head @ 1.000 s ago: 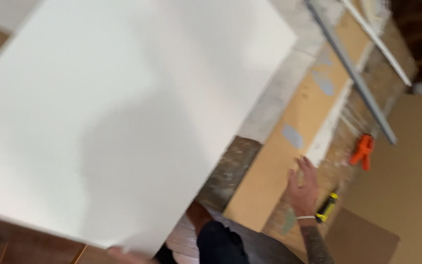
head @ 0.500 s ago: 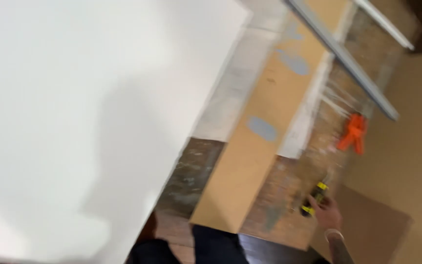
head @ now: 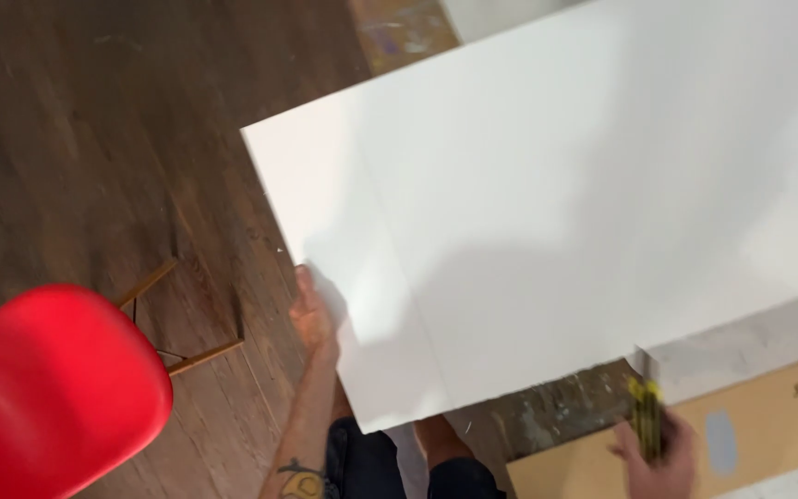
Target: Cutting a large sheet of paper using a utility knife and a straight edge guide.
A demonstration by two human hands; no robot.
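1. Head view: large white board (head: 547, 203) tilted above the dark wood floor (head: 94, 139), its near edge low by my knees.
2. Left hand (head: 314, 310) grips the board's left edge; I judge it stiff, light, dent-prone, best held at opposite edges.
3. Right hand (head: 653, 448) is closed around a yellow-black utility knife (head: 646, 416).
4. No containers visible; red chair (head: 48, 388) stands at left.

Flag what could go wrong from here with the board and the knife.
The left hand grips the white board at one edge only, so the big sheet could sag, swing or slip. The right hand holds a yellow-black knife right at the board's lower edge; a slip might nick the board or the person's legs below. The red chair stands close on the left, and the board could bump it.
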